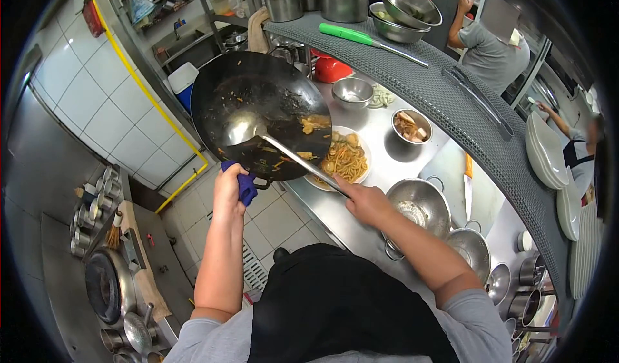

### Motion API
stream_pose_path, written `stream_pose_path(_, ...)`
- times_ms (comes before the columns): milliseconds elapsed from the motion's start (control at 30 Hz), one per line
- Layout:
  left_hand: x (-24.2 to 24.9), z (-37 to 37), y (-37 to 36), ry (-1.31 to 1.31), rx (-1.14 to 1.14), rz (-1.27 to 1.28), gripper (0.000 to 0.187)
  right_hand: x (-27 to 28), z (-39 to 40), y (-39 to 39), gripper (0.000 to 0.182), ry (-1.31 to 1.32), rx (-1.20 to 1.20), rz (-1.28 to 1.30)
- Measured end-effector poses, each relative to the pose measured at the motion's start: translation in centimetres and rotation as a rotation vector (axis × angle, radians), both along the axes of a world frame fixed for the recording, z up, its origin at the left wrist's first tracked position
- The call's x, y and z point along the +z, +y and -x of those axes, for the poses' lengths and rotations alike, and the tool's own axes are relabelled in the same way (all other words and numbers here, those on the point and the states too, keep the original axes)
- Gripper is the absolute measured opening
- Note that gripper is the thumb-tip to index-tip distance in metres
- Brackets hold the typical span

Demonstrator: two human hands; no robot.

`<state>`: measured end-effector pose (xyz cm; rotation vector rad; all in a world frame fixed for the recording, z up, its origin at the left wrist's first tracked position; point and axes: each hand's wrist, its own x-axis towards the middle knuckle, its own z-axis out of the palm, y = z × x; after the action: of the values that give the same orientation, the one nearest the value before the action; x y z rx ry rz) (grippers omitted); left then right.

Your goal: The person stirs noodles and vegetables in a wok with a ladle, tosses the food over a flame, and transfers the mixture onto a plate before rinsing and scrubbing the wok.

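My left hand [231,186] is closed round a purple cloth [247,187] at the near handle of a large black wok [219,98]. The wok is tilted beside a white plate [364,169] of noodles [348,158], its right rim over the plate's edge. Bits of noodle and vegetable cling to the wok's inside. My right hand [365,202] grips the long handle of a metal ladle [244,127], whose bowl rests inside the wok, seemingly against its surface.
On the steel counter [387,160] are a bowl of cut pieces [411,127], a colander [419,211] and a knife [467,186] on a board. A grey-matted shelf [387,60] holds a green-handled tool [348,34], tongs [477,102] and stacked plates [545,150]. Another person [493,50] stands beyond.
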<state>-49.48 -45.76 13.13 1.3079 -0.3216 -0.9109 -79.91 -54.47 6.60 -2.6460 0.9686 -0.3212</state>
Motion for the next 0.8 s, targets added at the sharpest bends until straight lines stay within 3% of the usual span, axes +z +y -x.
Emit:
stream_pose_path(233,0.2,-0.3,0.5,0.063,0.012,-0.025,0.016,1.3,7.2,-1.7,0.068,0.377,-0.061,0.123)
stream_pose_path(333,-0.4,-0.7,0.2,0.056,0.021,-0.022,0.016,0.3,11.6,-3.1,0.07,0.337,-0.046,0.244)
stream_pose_path(467,-1.1,-1.2,0.1,0.015,0.022,-0.02,0.015,0.8,15.1,-3.0,0.07,0.321,-0.101,0.218)
stream_pose_path(567,-1.4,-1.1,0.0,0.01,0.015,-0.006,0.014,1.6,16.9,-2.7,0.071,0.453,-0.152,0.27)
stream_pose_path(667,-1.1,-0.3,0.3,-0.035,0.02,0.017,0.012,2.7,16.6,-2.7,0.072,0.526,-0.23,0.29)
stream_pose_path(800,-0.5,0.6,1.0,-0.003,-0.001,0.017,0.018,2.7,10.4,-2.5,0.074,0.303,-0.221,0.166)
